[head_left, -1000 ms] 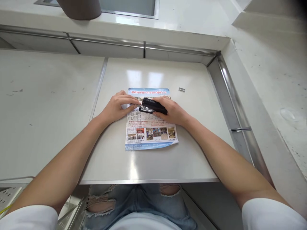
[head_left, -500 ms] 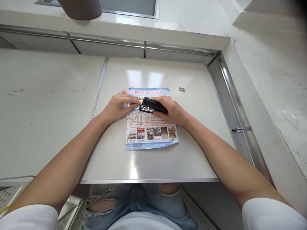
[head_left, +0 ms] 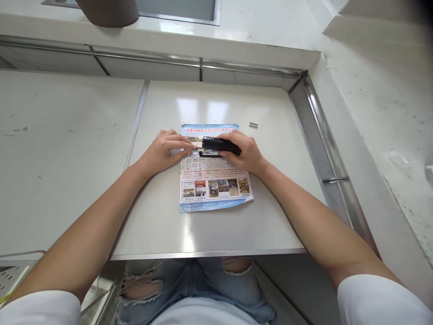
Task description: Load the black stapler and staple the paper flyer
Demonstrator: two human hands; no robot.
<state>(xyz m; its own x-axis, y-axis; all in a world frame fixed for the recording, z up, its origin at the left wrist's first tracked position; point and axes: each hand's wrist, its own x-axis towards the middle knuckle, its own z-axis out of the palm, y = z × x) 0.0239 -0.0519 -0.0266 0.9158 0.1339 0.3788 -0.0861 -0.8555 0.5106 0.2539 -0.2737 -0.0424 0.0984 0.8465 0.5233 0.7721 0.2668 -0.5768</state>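
Observation:
A printed flyer (head_left: 214,185) with a blue header and small photos lies flat on the white table (head_left: 216,225). My right hand (head_left: 246,152) is wrapped round a black stapler (head_left: 219,146) that rests across the upper part of the flyer, its nose pointing left. My left hand (head_left: 162,151) lies at the flyer's upper left edge, its fingertips pinched together at the stapler's nose; what they hold, if anything, is too small to make out.
A small strip of staples (head_left: 253,125) lies on the table to the right of the flyer. A metal channel (head_left: 321,135) runs along the table's right side. A raised ledge with a dark round container (head_left: 108,11) stands at the back.
The stapler has turned a little, now lying more level across the flyer, and my right hand has shifted slightly rightward with it. My left hand stays at the stapler's nose.

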